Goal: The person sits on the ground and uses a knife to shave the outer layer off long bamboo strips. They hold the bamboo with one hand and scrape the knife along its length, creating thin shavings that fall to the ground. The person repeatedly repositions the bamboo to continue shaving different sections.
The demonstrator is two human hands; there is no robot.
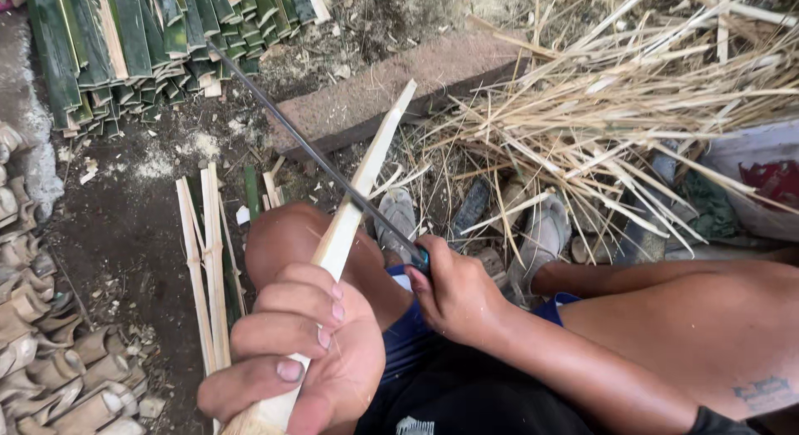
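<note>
My left hand grips the near end of a pale bamboo strip, which slants up and away to the right above my left knee. A long dark knife blade crosses over the strip about halfway along it. My right hand is closed around the knife's handle, just right of the strip. The blade's far tip points toward the upper left.
A stack of green split bamboo pieces lies at the top left. Several pale strips rest on the dirt ground left of my knee. A heap of thin shavings fills the upper right. Cut bamboo stubs pile at the lower left. A reddish slab lies beyond.
</note>
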